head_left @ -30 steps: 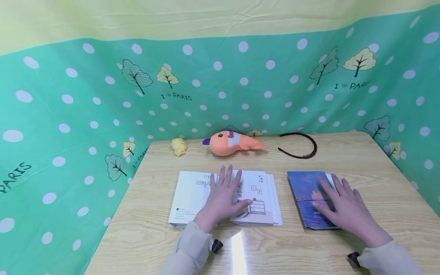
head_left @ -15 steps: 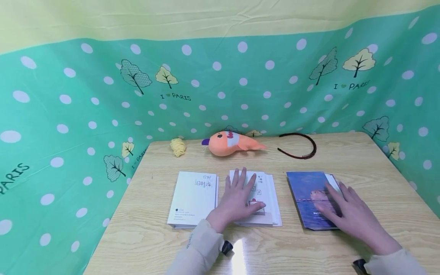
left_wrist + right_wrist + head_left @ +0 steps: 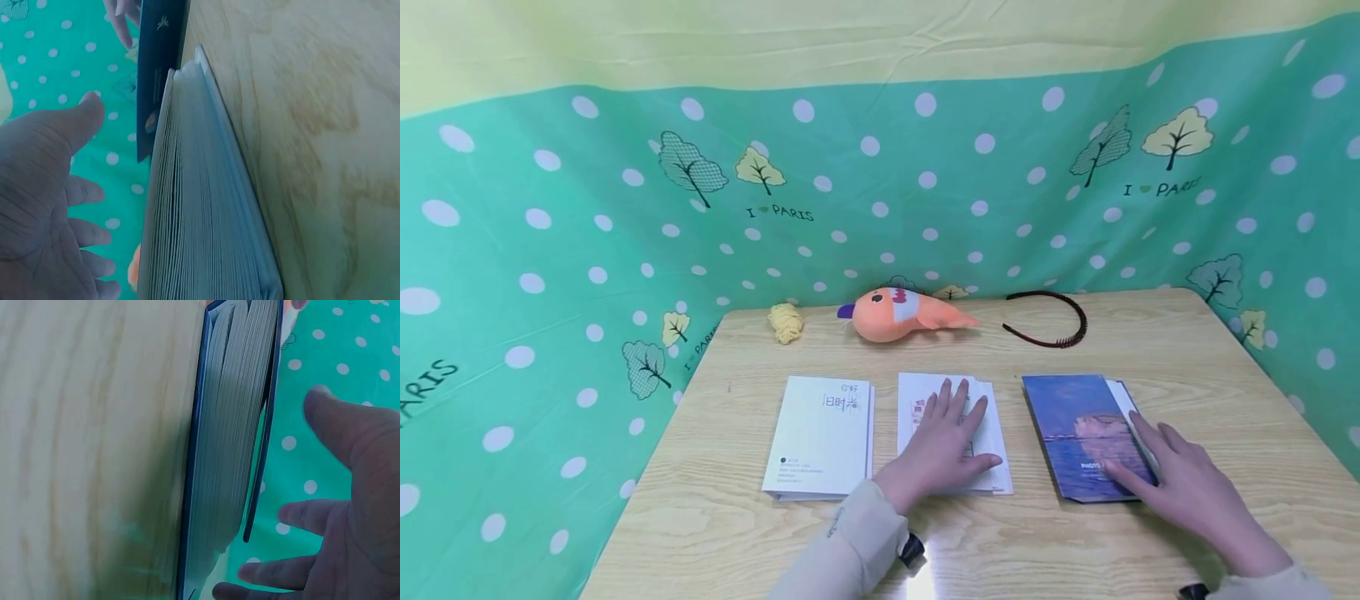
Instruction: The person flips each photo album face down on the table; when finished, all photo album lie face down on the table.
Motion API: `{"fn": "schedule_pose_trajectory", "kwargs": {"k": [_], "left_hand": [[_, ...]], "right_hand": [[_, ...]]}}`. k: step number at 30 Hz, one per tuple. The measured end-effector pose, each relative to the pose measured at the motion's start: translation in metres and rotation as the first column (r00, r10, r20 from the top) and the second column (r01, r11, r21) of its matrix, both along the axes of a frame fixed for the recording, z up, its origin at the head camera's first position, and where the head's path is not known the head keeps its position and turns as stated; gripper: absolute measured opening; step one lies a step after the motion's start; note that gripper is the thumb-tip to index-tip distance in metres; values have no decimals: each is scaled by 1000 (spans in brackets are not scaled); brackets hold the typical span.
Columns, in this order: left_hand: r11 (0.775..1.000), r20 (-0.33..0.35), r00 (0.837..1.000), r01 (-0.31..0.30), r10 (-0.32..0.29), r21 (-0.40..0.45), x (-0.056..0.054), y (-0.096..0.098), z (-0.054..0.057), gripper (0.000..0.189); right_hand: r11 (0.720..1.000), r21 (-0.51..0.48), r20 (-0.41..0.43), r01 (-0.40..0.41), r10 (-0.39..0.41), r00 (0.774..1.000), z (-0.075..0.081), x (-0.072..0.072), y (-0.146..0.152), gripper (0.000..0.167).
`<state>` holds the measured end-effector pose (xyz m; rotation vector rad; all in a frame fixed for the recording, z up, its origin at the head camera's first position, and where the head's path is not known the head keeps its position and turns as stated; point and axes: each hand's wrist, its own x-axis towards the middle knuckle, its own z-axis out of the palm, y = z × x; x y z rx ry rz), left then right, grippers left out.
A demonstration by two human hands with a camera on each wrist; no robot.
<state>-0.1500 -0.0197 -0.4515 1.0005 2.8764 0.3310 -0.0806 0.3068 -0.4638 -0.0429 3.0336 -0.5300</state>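
My left hand (image 3: 942, 454) is spread over the middle white photo album (image 3: 916, 390), covering part of its drawn front. In the left wrist view a gap shows between that hand (image 3: 47, 200) and the album's cover; thick page edges (image 3: 200, 200) face the camera. At the right lies a blue photo album (image 3: 1067, 417) with a pink rock and sea on its cover. My right hand (image 3: 1187, 492) hovers at its right edge, fingers spread. Seen from the right wrist, the blue cover (image 3: 265, 450) stands slightly lifted from the pages (image 3: 231, 437), apart from the hand (image 3: 356, 481).
Another white album (image 3: 820, 442) with Chinese lettering lies at the left. Along the back of the wooden table (image 3: 700, 517) are a crumpled yellow bundle (image 3: 786, 322), an orange plush bird (image 3: 880, 321) and a dark toothed headband (image 3: 1081, 321). A green dotted cloth (image 3: 850, 167) hangs behind.
My left hand has moved right, from between the two white albums to over the middle one, uncovering the left one. My right hand has shifted slightly right and toward me, baring more blue cover.
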Motion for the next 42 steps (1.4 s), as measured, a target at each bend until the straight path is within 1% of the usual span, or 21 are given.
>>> {"fn": "schedule_pose_trajectory", "kwargs": {"k": [3,8,12,17,23,25,30,34,36,38,42], "left_hand": [[1000,-9,1000,17,-17,-13,1,7,-1,80],[999,-29,998,47,-48,-27,4,20,-2,80],[996,-53,996,66,-69,-55,5,33,-4,80],[994,-43,996,73,-77,-81,6,49,-8,81],[995,-25,997,70,-72,-71,8,62,-12,86],[996,-13,998,64,-65,-63,9,66,-13,90],[999,46,998,38,-37,-13,10,75,-14,97],[998,85,995,39,-44,56,9,80,-15,99],[997,110,993,43,-50,67,9,82,-14,101],[997,137,989,44,-52,61,9,85,-13,106],[999,155,986,54,-54,2,10,91,-14,116]], "right_hand": [[1000,-16,8,16,-16,1000,-2,2,3,97],[997,-72,-8,18,-19,1000,-4,4,6,97],[994,-104,10,39,-39,999,-3,5,7,97],[988,-127,54,84,-78,996,-3,6,8,96],[976,-183,103,122,-104,989,-2,7,7,91],[972,-196,121,132,-110,987,-2,6,8,91],[963,-225,147,147,-116,982,1,4,11,88],[954,-254,164,162,-123,979,3,2,13,85],[949,-268,169,167,-125,978,4,1,13,84],[942,-288,177,174,-126,976,6,0,14,83],[919,-352,183,179,-120,976,7,-2,16,78]]}}
